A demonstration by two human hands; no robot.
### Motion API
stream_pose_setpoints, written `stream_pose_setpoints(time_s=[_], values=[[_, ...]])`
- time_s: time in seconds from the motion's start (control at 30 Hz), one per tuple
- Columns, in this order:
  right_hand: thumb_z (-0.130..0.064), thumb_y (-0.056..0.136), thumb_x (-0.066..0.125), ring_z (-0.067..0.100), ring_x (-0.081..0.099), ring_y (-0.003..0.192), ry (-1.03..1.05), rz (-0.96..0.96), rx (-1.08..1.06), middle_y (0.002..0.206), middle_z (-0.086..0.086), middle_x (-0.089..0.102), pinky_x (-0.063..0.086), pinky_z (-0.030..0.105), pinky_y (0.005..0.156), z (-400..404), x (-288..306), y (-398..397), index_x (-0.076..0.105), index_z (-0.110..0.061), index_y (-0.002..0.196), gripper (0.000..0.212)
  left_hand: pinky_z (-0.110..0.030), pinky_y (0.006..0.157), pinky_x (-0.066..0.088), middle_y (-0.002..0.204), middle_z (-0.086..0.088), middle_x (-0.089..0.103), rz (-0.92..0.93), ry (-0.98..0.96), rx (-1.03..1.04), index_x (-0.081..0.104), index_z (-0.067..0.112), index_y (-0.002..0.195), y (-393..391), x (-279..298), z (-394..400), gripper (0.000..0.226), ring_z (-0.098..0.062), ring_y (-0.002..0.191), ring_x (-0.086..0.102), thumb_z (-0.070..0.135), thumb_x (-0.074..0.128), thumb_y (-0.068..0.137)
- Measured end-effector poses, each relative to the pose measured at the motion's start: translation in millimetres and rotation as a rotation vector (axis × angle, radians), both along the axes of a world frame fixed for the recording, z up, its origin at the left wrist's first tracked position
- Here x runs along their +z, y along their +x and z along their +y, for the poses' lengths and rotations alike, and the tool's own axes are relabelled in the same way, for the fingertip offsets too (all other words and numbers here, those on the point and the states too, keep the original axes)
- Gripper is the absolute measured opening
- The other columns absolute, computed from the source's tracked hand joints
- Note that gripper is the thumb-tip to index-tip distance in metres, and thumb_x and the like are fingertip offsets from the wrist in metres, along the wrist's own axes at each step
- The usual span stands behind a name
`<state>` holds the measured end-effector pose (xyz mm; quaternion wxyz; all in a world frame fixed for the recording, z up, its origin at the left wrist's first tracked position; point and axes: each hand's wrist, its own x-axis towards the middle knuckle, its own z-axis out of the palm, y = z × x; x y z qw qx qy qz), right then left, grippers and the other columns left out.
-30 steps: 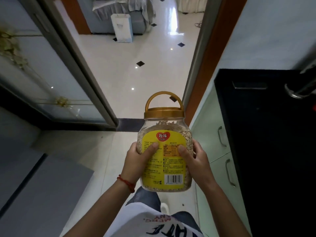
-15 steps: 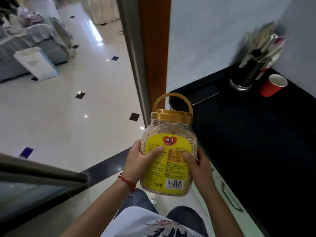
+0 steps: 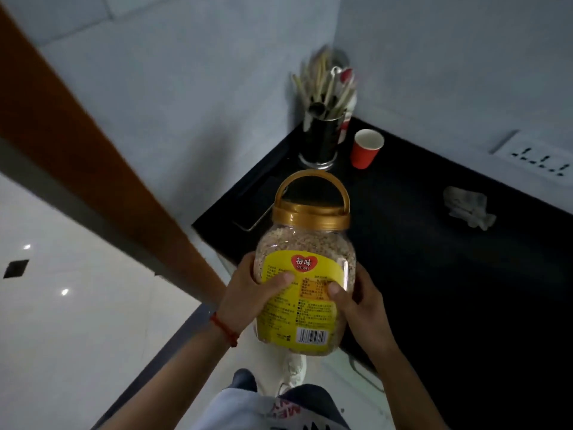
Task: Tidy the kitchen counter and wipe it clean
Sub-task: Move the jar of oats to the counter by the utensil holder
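Your left hand (image 3: 248, 301) and right hand (image 3: 361, 308) are wrapping their fingers around a clear plastic jar (image 3: 305, 274) of pale grain, thumbs pressing its glossy yellow label. You are holding it upright in the air at the near corner of the black counter (image 3: 449, 274). Beyond its gold lid, a metal utensil holder (image 3: 322, 141), a red paper cup (image 3: 366, 148) and a crumpled grey rag (image 3: 468, 206) are sitting on that dark surface.

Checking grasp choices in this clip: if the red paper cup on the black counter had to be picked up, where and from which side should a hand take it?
Grip the red paper cup around its tapered side wall, coming from the right or front. It stands upright and open-topped, and the metal utensil holder crowds its left side. Both hands are busy holding the clear plastic jar.
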<state>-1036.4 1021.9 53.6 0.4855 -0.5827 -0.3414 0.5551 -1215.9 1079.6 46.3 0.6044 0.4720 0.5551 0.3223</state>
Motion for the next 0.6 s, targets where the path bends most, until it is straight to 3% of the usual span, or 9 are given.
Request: stream_pose_setpoints(time_s=[0.07,0.2,0.27,0.33,0.37,0.47,0.53,0.6], values=[[-0.067,0.043,0.076,0.005,0.067,0.098,0.023,-0.059,0.022,0.106,-0.016,0.07,0.055,0.017,0.068,17,3,20,0.048,-0.031,0.123,0.093,-0.012,0.059,0.054,0.094,0.005,0.065,-0.012,0.008,-0.046,0.05,0.028,0.1,16,-1,24,0.095,-0.007,0.08,0.069,0.069,0.078,0.019],[-0.063,0.042,0.08,0.008,0.063,0.108,0.03,-0.121,0.057,0.119,-0.006,0.065,0.055,0.029,0.085,54,1,53,0.039,-0.033,0.134,0.105,-0.008,0.058,0.051,0.096,0.008,0.062,-0.016,0.054,-0.154,0.045,0.024,0.108,41,-3,68,0.105,0.01,0.075,0.066,0.069,0.079,0.019],[-0.053,0.044,0.084,0.011,0.061,0.112,0.034,-0.127,0.078,0.122,-0.004,0.063,0.053,0.037,0.091,71,-1,65,0.038,-0.03,0.135,0.105,-0.006,0.059,0.05,0.096,0.008,0.061,-0.014,0.086,-0.2,0.045,0.02,0.113,50,-4,89,0.105,0.012,0.076,0.065,0.053,0.084,0.021],[-0.047,0.044,0.087,0.013,0.06,0.114,0.034,-0.14,0.079,0.124,-0.003,0.062,0.052,0.04,0.094,87,-3,75,0.037,-0.028,0.136,0.107,-0.005,0.06,0.049,0.097,0.01,0.06,-0.014,0.095,-0.245,0.046,0.027,0.107,58,-7,109,0.086,0.015,0.077,0.064,0.039,0.08,0.029],[-0.047,0.043,0.087,0.012,0.059,0.116,0.035,-0.15,0.074,0.124,-0.003,0.062,0.052,0.039,0.094,94,-5,79,0.036,-0.027,0.137,0.108,-0.005,0.061,0.049,0.098,0.011,0.06,-0.006,0.095,-0.269,0.046,0.032,0.104,62,-7,119,0.082,0.015,0.079,0.063,0.039,0.08,0.03],[-0.044,0.042,0.088,0.007,0.056,0.118,0.037,-0.172,0.061,0.126,-0.008,0.058,0.052,0.028,0.092,114,-10,89,0.035,-0.035,0.134,0.106,-0.011,0.071,0.053,0.106,0.011,0.062,0.021,0.095,-0.329,0.046,0.038,0.108,69,-18,147,0.095,0.007,0.093,0.063,0.057,0.084,0.022],[-0.027,0.047,0.088,0.005,0.056,0.117,0.043,-0.187,0.049,0.124,-0.01,0.058,0.052,0.022,0.088,125,-14,93,0.036,-0.043,0.127,0.096,-0.019,0.079,0.055,0.111,0.007,0.063,0.012,0.094,-0.367,0.046,0.034,0.115,74,-25,162,0.099,-0.003,0.102,0.063,0.056,0.085,0.026],[-0.008,0.055,0.085,0.002,0.056,0.115,0.049,-0.209,0.02,0.122,-0.011,0.058,0.051,0.019,0.086,133,-19,94,0.036,-0.045,0.122,0.092,-0.019,0.081,0.054,0.114,0.007,0.061,-0.003,0.102,-0.412,0.045,0.033,0.117,78,-29,175,0.099,-0.003,0.106,0.062,0.05,0.087,0.029]])
